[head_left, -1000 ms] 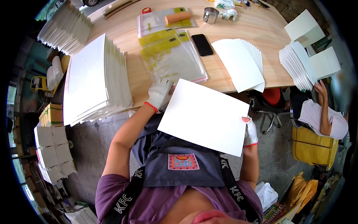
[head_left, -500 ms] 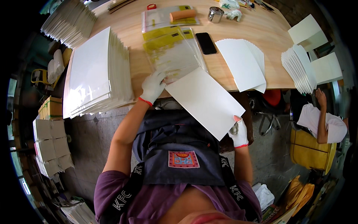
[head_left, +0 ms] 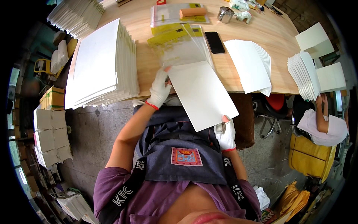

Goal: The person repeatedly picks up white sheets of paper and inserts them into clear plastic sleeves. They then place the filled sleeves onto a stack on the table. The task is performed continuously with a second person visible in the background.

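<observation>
While a clear plastic sleeve is pinned on the wooden table by the gloved left hand, a flat white rectangular board is gripped at its near corner by the gloved right hand, its far edge at the sleeve's mouth.

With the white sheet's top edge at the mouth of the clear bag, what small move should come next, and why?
Probably push the white sheet further up into the clear plastic bag. The right hand grips the sheet's near corner, the left hand is at its left edge by the bag's opening, and most of the sheet hangs off the wooden table.
</observation>
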`<state>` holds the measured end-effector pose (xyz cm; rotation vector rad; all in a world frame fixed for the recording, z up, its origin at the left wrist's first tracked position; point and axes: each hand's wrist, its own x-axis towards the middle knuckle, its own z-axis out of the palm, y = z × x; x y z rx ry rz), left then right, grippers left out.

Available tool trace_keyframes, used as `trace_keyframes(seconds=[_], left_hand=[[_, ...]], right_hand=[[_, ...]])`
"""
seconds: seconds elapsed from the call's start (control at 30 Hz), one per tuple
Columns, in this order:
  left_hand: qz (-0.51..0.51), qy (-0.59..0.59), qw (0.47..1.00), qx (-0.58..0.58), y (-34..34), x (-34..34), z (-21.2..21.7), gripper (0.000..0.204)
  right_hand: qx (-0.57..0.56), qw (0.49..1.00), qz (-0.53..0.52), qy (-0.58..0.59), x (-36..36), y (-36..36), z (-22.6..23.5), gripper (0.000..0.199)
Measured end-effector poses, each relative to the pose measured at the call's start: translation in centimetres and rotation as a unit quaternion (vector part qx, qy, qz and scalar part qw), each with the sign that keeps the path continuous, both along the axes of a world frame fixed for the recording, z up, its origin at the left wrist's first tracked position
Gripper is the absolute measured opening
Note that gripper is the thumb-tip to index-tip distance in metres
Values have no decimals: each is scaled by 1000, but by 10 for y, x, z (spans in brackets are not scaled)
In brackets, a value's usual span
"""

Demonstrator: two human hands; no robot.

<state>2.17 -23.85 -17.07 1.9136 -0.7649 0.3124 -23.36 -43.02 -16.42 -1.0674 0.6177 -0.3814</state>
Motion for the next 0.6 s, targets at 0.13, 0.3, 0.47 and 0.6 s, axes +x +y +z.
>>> trace_keyframes(seconds=[0.13,0.3,0.47,0.6], left_hand=[[68,455,802,-381,-21,-24,-47,34],[-234,566,640,-464,-49,-26,-78,34],[-229,253,940,6,-36,-78,-96,36],[-34,588,734,-338,-27,-116,-102,34]], right_hand=[[-4,999,30,11,2,10,19,16],[172,985,8,-1,6,7,45,18],[110,992,46,43,10,10,27,29],[282,959,18,-8,48,30,-26,29]])
